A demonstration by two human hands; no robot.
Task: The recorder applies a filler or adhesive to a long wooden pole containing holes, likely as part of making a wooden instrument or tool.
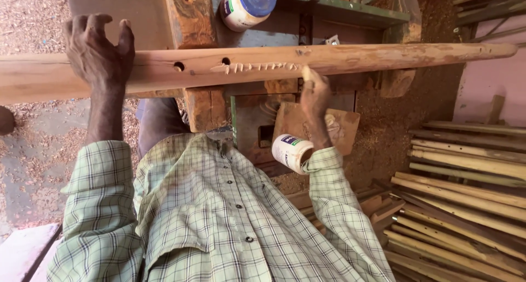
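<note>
left hand (98, 52) wrapped over long wooden pole (263, 65), fingers curled gripping it, right hand (315, 95) loosely closed, fingertips touching pole's underside near notched row, white jar (291, 152) below

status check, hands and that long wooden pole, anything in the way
Left hand gripping the long wooden pole. Right hand at its toothed notches, fingers pinched; what they hold, can't tell. White jar by right wrist, nothing blocking.
</note>
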